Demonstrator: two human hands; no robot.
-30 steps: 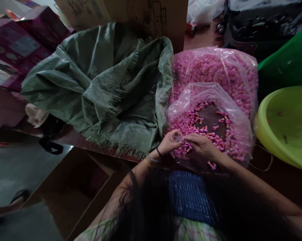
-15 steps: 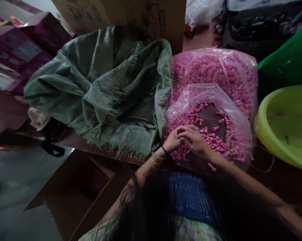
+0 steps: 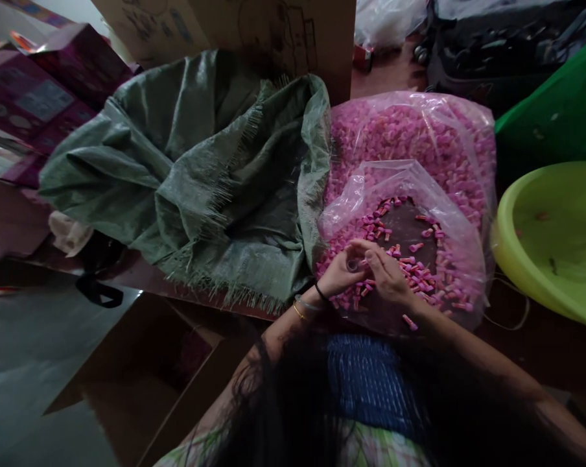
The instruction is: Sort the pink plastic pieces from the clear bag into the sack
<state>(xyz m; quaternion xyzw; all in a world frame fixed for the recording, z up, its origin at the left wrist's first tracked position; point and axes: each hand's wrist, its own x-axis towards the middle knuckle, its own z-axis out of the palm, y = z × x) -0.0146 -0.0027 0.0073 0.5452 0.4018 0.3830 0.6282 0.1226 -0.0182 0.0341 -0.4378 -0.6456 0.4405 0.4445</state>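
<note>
My left hand [image 3: 341,272] and my right hand [image 3: 386,275] meet over the mouth of a clear plastic bag [image 3: 404,170], fingers curled in close together. A small roundish thing shows dimly at the left hand's curled fingers; what it is I cannot make out. The right fingers are pinched near it, and whatever they hold is too small to tell. Under and beside the hands lie many small pink pieces with stick-like stems [image 3: 419,275], some loose on the dark surface. One single pink piece [image 3: 410,322] lies nearer my body, right of the hands.
A crumpled green woven sack [image 3: 186,175] spreads to the left. At the right stands a yellow-green basin [image 3: 511,253]. An open cardboard box [image 3: 128,363] sits below left, a larger carton [image 3: 293,45] behind. Purple boxes [image 3: 35,97] are stacked far left.
My hands have shifted slightly, with the right fingers drawn back a little from the left, so the gap between them shows more. The whole view has moved slightly.
</note>
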